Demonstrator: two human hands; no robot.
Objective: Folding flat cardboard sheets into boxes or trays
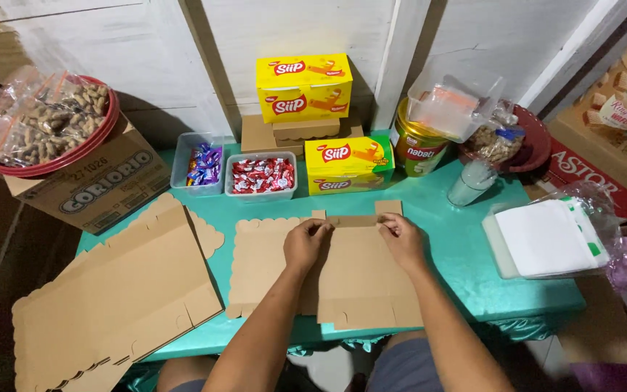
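A flat brown cardboard box blank (361, 279) with scalloped edges lies on the teal table (459, 247) in front of me. My left hand (306, 243) pinches its far edge near the left tab. At the right tab, my right hand (400, 238) grips the same far edge. Both hands press a fold along the top strip of the blank.
A stack of flat cardboard blanks (110, 297) overhangs the table's left. Behind are two clear tubs of wrapped candies (261, 176), yellow snack boxes (348, 164), a round tin (419, 149), a glass (472, 181), a red tray of bagged peanuts (48, 120) and a pack of white sheets (549, 236).
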